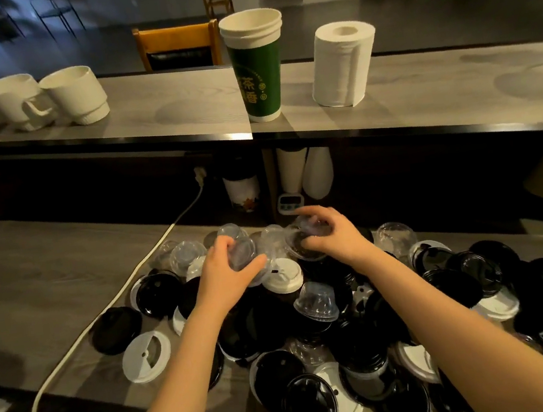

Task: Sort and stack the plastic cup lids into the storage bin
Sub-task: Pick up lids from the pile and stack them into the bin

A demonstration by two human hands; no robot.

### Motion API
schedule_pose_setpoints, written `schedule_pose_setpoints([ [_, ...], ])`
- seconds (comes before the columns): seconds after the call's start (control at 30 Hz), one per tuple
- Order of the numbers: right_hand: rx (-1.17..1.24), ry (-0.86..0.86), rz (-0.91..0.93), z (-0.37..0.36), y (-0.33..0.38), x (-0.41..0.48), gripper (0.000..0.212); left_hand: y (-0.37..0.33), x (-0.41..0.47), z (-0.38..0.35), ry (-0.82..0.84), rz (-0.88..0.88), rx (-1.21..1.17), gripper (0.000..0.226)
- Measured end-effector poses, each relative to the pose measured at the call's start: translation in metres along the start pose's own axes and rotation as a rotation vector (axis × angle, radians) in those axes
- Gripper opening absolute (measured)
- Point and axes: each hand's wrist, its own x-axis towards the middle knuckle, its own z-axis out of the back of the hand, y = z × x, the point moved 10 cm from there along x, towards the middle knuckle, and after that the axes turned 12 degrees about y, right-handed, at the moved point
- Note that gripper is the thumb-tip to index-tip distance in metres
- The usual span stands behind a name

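Lids crowd the bottom of my view: a loose heap [349, 334] of black, white and clear ones overlapping every which way on the lower counter [30, 272]. A black lid [308, 405] at the bottom centre lies close to the near edge, and I judge that any drag of a forearm across the heap could send it off. A white lid [146, 357] lies apart at lower left. A clear dome lid [316, 305] perches on the black ones between my forearms, and it looks likely to roll if nudged.

At mid-frame, the left hand [225, 275] has its fingers curled round a clear lid [242, 253], thumb across the front. The right hand [334, 234] pinches a second clear lid [302, 241] with bent fingers. The two lids are just beside each other, and whether they touch I cannot tell. The risk is a skewed nest: thin clear plastic flexes, so squeezing it may jam one lid crooked in the other or pop it loose. More clear lids lie close behind the hands, and transparent on transparent in this dim light makes it easy to grab two at once.

A white cable [105, 317] runs beside the heap on the left and could snag a sweeping wrist. Behind the hands a small timer [291, 202] stands in the dark recess.

No storage bin is in view, so I cannot judge the carry to it. On the upper counter, well apart, stand white mugs [75, 93], a green cup [257, 69] and a paper roll [341, 65].
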Motion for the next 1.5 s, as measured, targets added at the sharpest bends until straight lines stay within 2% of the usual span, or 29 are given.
schedule_pose_setpoints([
  [0.2, 0.183, -0.112, -0.053, 0.011, -0.015, -0.04, 0.062, -0.046, -0.023, -0.028, 0.079, -0.213, -0.264, 0.051],
  [0.27, 0.205, -0.074, -0.04, 0.007, -0.014, -0.054, 0.059, -0.057, -0.032, -0.041, 0.109, -0.258, -0.346, 0.055],
  [0.53, 0.453, 0.26, 0.031, -0.01, 0.001, -0.094, 0.066, -0.083, -0.049, -0.076, 0.236, -0.357, -0.395, 0.056],
  [0.7, 0.876, 0.2, 0.105, 0.001, -0.001, -0.101, 0.068, -0.082, -0.049, -0.085, 0.252, -0.349, -0.351, 0.061],
  [0.77, 0.953, 0.15, 0.111, 0.007, -0.001, -0.102, 0.065, -0.083, -0.05, -0.09, 0.261, -0.348, -0.261, 0.064],
  [0.83, 0.87, 0.135, 0.073, 0.004, 0.003, -0.102, 0.056, -0.088, -0.054, -0.096, 0.256, -0.368, -0.108, 0.067],
  [0.9, 0.642, 0.098, 0.058, 0.001, 0.009, -0.102, 0.046, -0.096, -0.058, -0.099, 0.206, -0.394, 0.01, 0.071],
  [1.0, 0.397, 0.036, 0.099, 0.002, 0.017, -0.103, 0.051, -0.097, -0.062, -0.102, 0.14, -0.412, 0.065, 0.074],
  [1.07, 0.399, 0.043, 0.14, 0.002, 0.019, -0.102, 0.056, -0.087, -0.06, -0.103, 0.161, -0.357, 0.001, 0.081],
  [1.17, 0.424, 0.091, 0.157, -0.001, 0.022, -0.099, 0.063, -0.067, -0.054, -0.106, 0.288, -0.232, -0.172, 0.098],
  [1.23, 0.37, 0.129, 0.153, -0.01, 0.027, -0.095, 0.064, -0.057, -0.048, -0.104, 0.33, -0.191, -0.195, 0.098],
  [1.33, 0.341, 0.134, 0.14, -0.02, 0.029, -0.08, 0.056, -0.042, -0.038, -0.087, 0.26, -0.142, -0.228, 0.09],
  [1.4, 0.291, 0.066, 0.08, -0.018, 0.015, -0.066, 0.049, -0.028, -0.033, -0.068, 0.164, -0.076, -0.259, 0.09],
  [1.47, -0.042, -0.023, -0.029, -0.01, -0.009, -0.055, 0.047, -0.01, -0.031, -0.05, 0.083, -0.021, -0.336, 0.098],
  [1.5, -0.251, -0.009, -0.077, -0.012, -0.021, -0.051, 0.05, -0.004, -0.031, -0.043, 0.06, -0.01, -0.37, 0.1],
])
